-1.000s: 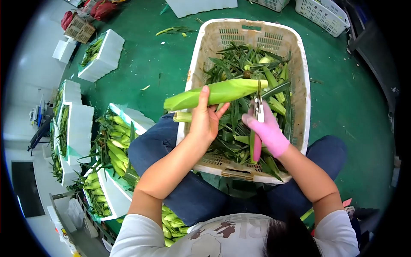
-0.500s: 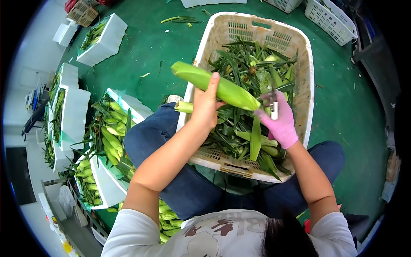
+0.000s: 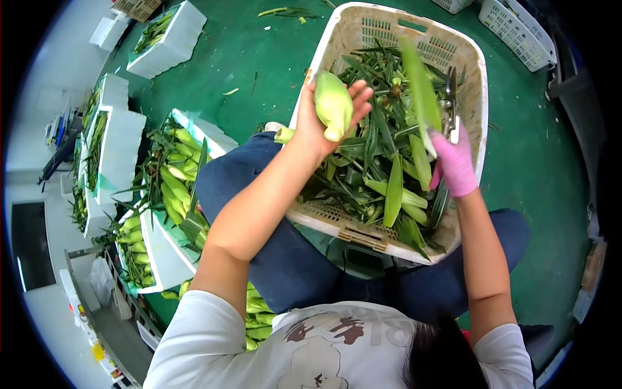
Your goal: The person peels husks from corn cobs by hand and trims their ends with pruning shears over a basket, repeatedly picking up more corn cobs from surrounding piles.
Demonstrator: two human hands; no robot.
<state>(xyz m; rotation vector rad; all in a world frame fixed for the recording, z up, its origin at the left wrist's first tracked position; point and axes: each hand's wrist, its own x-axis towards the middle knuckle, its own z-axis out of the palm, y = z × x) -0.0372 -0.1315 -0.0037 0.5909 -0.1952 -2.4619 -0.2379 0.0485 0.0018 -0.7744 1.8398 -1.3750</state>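
My bare left hand [image 3: 313, 135] is at the left side of the basket, palm up, cradling an ear of corn [image 3: 334, 104] in pale green husk. Its fingers are partly spread beside the ear. In a pink glove, my right hand [image 3: 456, 163] grips pruning shears [image 3: 451, 97] pointing away from me. A long green husk leaf [image 3: 421, 87], slightly blurred, is held in the same hand. Below both hands, the white plastic basket [image 3: 343, 55] between my knees contains a heap of husks and leaves [image 3: 382, 152].
To my left, white foam boxes [image 3: 159, 256] hold husked-looking green ears [image 3: 175, 191]. Another foam box [image 3: 175, 39] stands farther off on the green floor [image 3: 240, 58]. A white crate [image 3: 518, 39] sits at the far right. More ears [image 3: 259, 318] lie by my left leg.
The ear has turned from lying slantwise across both hands to resting in my left palm. My right hand has moved right, away from the ear, with a husk leaf now in it.
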